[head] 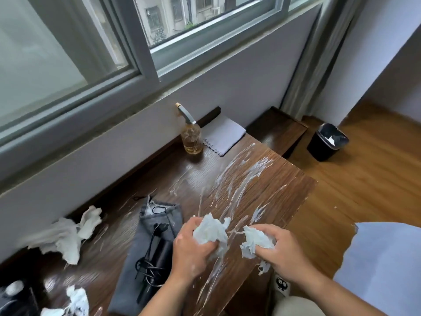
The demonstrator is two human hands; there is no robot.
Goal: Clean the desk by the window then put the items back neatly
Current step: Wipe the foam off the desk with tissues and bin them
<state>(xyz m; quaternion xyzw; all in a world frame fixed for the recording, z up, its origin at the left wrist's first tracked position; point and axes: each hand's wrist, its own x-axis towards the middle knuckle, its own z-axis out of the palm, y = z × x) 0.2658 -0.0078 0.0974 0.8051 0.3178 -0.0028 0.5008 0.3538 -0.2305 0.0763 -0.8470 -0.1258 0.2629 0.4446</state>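
Observation:
The wooden desk [280, 192] under the window is streaked with white smears [246, 176]. My left hand [191, 249] grips a crumpled white tissue [210, 231] near the desk's front. My right hand [284, 252] grips a second crumpled tissue [255, 242] just to its right. A grey pouch [157, 226] lies left of my hands with a tangled black cable [150, 263] on it. An amber spray bottle [191, 137] stands upright at the back by the wall, beside a folded grey cloth [224, 135].
Used white tissues [68, 233] lie at the left by the wall, and more tissues [77, 302] lie at the bottom left. A black bin [327, 142] stands on the wooden floor to the right. A dark low shelf [280, 128] adjoins the desk's far end.

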